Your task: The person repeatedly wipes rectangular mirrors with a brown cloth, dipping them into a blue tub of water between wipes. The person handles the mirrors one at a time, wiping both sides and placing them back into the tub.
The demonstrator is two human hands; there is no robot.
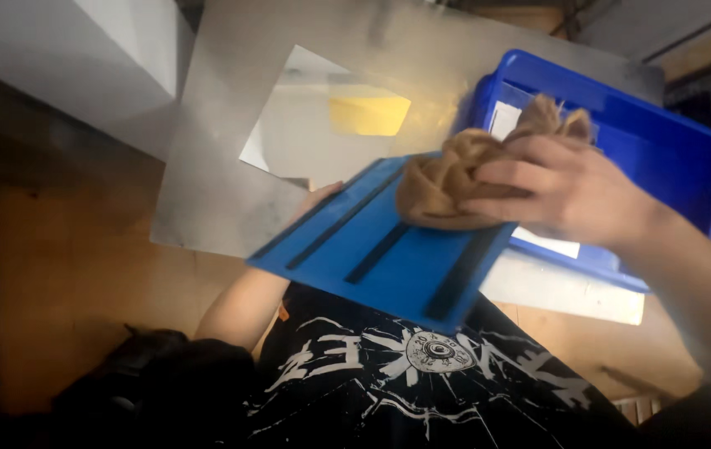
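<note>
Cloth pressed on blue lid

Cloth [447, 179], tan and bunched, is pinched in the right hand [567, 187], whose grip is curled and arm enters from 4 o'clock. It is pressed on a tilted blue lid [372, 249], supported at 9 o'clock by the left hand [318, 199], grip mostly hidden. A blue bin [663, 158] lies at 2 o'clock on the desk [72, 258].

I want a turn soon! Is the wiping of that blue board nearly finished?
Hard to say it's nearly done. The right hand presses a bunched brown cloth on the upper end of the blue board, while the left hand holds its far edge. The lower part with black strips lies below the cloth; I can't tell if it's already wiped. A blue bin sits behind.
</note>
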